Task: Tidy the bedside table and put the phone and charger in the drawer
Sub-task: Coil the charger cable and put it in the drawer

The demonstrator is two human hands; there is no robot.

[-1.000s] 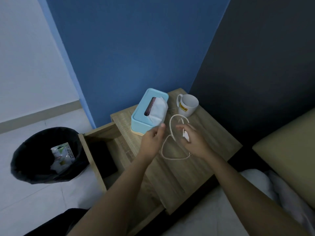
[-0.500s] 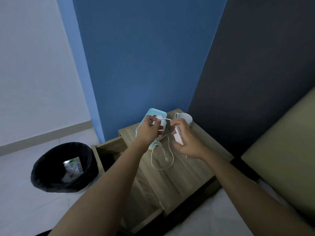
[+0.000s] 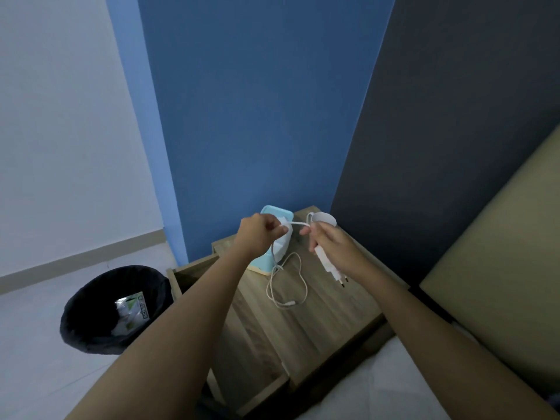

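My right hand (image 3: 335,247) grips the white charger plug (image 3: 328,263), its two prongs pointing down toward me, above the wooden bedside table (image 3: 318,325). My left hand (image 3: 257,234) pinches the white charger cable (image 3: 288,286) near the plug end. A short stretch of cable runs taut between the hands; the rest hangs in a loop with its connector resting on the tabletop. The drawer (image 3: 194,272) stands pulled open at the table's left, mostly hidden by my left arm. No phone is visible.
A light-blue tissue box (image 3: 274,215) and a white mug (image 3: 324,219) stand at the back of the table against the blue wall. A black-lined bin (image 3: 112,307) with wrappers sits on the floor at left. A bed (image 3: 500,268) lies to the right.
Both hands have lifted the charger higher off the table and pulled apart, stretching the cable between them. The camera has tilted up toward the wall.
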